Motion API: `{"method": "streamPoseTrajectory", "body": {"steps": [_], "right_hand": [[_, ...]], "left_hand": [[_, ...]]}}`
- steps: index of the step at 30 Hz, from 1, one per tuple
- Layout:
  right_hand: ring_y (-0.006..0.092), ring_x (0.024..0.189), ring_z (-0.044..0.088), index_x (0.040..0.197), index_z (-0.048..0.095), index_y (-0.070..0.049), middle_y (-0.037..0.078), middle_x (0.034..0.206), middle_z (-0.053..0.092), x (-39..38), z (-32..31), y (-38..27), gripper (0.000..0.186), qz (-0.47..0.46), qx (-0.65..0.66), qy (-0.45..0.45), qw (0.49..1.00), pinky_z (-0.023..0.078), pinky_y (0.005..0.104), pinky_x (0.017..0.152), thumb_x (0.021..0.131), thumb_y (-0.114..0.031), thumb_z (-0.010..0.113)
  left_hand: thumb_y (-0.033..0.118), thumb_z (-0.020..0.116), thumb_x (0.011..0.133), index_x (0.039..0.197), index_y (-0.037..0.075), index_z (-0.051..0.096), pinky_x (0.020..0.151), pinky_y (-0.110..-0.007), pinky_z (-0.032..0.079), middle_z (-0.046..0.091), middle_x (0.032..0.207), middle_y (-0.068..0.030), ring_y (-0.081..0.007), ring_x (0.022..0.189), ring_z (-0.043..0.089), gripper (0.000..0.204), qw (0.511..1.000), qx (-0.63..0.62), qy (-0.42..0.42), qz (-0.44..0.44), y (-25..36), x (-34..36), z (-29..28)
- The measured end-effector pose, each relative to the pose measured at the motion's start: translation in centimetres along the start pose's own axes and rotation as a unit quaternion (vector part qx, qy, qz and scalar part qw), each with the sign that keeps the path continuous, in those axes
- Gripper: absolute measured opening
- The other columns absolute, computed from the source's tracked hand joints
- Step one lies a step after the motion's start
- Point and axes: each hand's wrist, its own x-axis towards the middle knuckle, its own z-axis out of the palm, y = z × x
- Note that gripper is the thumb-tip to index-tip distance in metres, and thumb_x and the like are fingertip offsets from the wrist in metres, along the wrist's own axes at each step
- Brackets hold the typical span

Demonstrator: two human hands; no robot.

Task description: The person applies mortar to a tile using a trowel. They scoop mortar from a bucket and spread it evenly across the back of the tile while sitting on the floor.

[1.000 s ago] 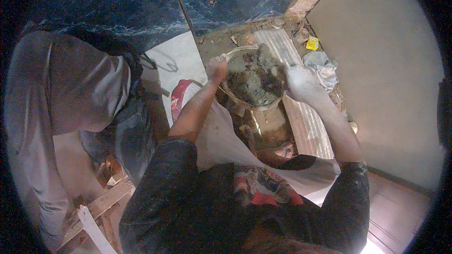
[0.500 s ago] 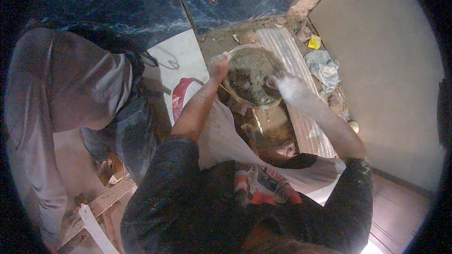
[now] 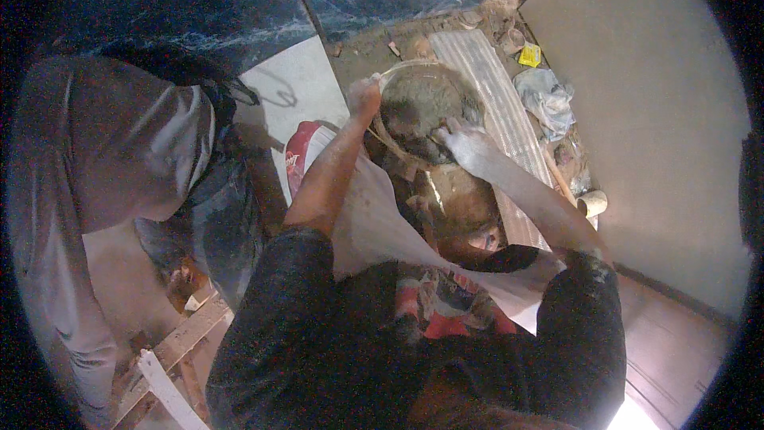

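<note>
A round bucket (image 3: 387, 146) of wet grey mortar (image 3: 434, 103) stands in front of me. My left hand (image 3: 364, 100) is closed on its rim at the left side. Inside the bucket, at the near right, my right hand (image 3: 469, 149) is closed with its fingers down at the mortar. Something dark shows at those fingertips, but I cannot make out what it is. Both forearms reach forward, and the right one is coated with pale dust.
At my left another person in a grey top (image 3: 135, 143) bends over. A ribbed board (image 3: 497, 103) lies right of the bucket, beside a crumpled plastic bag (image 3: 545, 99), a yellow packet (image 3: 530, 54) and a mallet (image 3: 593, 204). A white panel (image 3: 298, 72) lies left, below dark marbled slabs (image 3: 199, 0).
My right hand has moved from the bucket's right side inward and nearer to me. The mallet beside my right forearm shows more fully. My left hand stays on the rim.
</note>
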Motion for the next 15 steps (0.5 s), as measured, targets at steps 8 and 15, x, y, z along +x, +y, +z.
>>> {"method": "streamPoseTrajectory", "body": {"steps": [8, 15], "right_hand": [[0.0381, 0.083, 0.061, 0.102, 0.053, -0.002, 0.019, 0.094, 0.056, -4.2, -9.3, 2.6, 0.037, 0.116, 0.093, -0.052, 0.987, 0.052, 0.0463, 0.071, 0.069, -0.011, 0.064], [0.0394, 0.085, 0.063, 0.107, 0.057, -0.001, 0.023, 0.087, 0.065, -4.2, -1.9, 1.5, 0.039, 0.222, 0.146, -0.195, 0.944, 0.052, 0.046, 0.074, 0.076, -0.023, 0.064]], "left_hand": [[0.022, 0.048, 0.091, 0.088, 0.009, 0.066, 0.061, -0.046, 0.048, 0.064, 0.072, -0.012, -0.0323, 0.07, 0.063, 0.023, 0.993, -0.047, -0.058, -0.094, 1.1, 0.0, -1.0], [0.022, 0.046, 0.091, 0.089, 0.008, 0.066, 0.064, -0.047, 0.048, 0.065, 0.076, -0.0139, -0.0348, 0.072, 0.062, 0.024, 0.972, -0.073, -0.172, -0.146, 2.1, 0.8, -1.1]]}}
